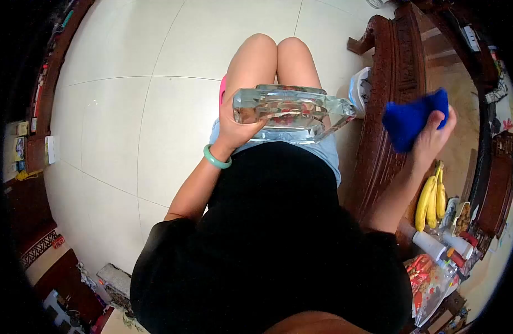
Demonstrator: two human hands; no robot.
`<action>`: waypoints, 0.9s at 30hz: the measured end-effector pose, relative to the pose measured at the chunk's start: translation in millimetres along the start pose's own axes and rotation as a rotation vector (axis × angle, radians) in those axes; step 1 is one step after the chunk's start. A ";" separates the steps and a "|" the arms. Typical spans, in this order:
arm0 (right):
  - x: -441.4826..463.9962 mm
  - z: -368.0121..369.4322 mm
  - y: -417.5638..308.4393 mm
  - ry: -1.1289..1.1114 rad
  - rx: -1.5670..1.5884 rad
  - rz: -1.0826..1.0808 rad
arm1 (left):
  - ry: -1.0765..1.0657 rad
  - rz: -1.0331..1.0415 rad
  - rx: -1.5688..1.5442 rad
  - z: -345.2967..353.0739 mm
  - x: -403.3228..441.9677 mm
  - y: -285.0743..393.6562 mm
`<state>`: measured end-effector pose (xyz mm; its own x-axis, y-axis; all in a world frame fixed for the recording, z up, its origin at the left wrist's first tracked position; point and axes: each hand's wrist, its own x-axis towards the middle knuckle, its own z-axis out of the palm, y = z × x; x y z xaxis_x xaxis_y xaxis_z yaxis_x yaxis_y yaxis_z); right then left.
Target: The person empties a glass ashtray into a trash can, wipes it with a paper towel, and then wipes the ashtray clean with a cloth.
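Note:
My left hand (237, 129), with a pale green bangle at its wrist, grips one end of a thick, clear glass ashtray (292, 114). The ashtray is tilted on its side over my lap, its cut edges catching the light. Out to the right, my right hand (433, 134) is closed around a bunched blue cloth (409, 121). Cloth and ashtray are well apart, with the cloth above the wooden table (386, 117).
Bananas (430, 203), white cups (429, 244) and a bag of red-wrapped items (426, 284) sit on the table at my right. A lined bin (359, 92) stands by the table's near side. Pale floor tiles (111, 117) spread out on the left.

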<state>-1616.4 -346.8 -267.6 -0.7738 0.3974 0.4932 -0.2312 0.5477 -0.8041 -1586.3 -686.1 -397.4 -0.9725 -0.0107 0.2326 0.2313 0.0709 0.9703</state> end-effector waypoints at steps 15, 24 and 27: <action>-44.8 127.5 -89.6 -1.147 -0.046 -0.642 | 0.021 0.102 -0.071 1.5 -3.3 -0.2; -71.7 171.5 -97.5 -0.989 0.127 -0.700 | 0.109 0.027 -0.112 6.8 -12.0 -11.2; -39.6 124.9 -80.2 -1.121 -0.124 -0.552 | 0.079 0.070 -0.031 2.1 -9.4 -6.6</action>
<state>-1640.8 -498.4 -264.1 -0.6808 -0.7167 0.1514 -0.6735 0.5311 -0.5142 -1578.7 -684.4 -406.2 -0.9491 -0.0857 0.3032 0.3005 0.0431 0.9528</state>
